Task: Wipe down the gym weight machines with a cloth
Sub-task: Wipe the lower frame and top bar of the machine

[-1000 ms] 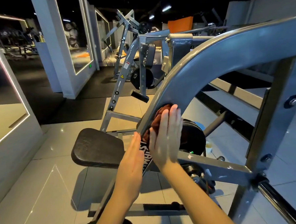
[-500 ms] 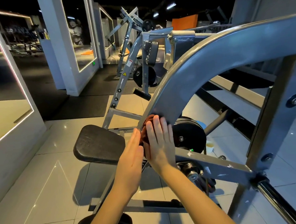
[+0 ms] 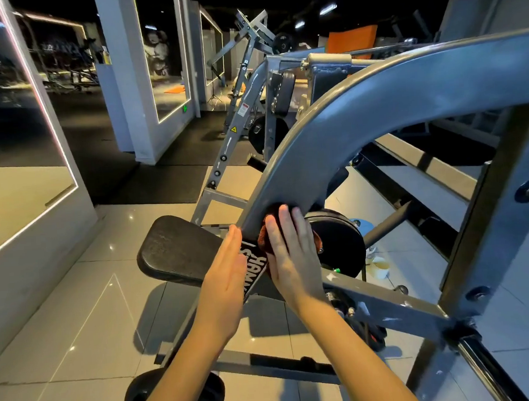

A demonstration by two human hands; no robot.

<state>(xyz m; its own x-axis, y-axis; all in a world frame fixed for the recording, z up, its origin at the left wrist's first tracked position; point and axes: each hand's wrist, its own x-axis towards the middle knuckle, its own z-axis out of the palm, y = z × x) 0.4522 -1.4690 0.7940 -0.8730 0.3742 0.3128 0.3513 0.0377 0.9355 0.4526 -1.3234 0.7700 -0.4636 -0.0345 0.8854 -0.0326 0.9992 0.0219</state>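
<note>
Pressing under the flat right hand [image 3: 292, 254], the cloth [image 3: 264, 239] meets the curved frame [image 3: 360, 115].

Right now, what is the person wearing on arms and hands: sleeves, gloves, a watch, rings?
Both forearms are bare down to the frame's edge, no sleeve or cuff in view. Each grip is a bare hand, the left hand and the right hand alike: no glove, watch, band or ring shows.

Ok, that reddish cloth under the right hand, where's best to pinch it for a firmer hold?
Pinch the bunched fold of the cloth poking out left of the fingers of the right hand, coming from the near side. The curved frame arm backs it, so nothing reaches behind, and the flat palm covers the rest.
</note>
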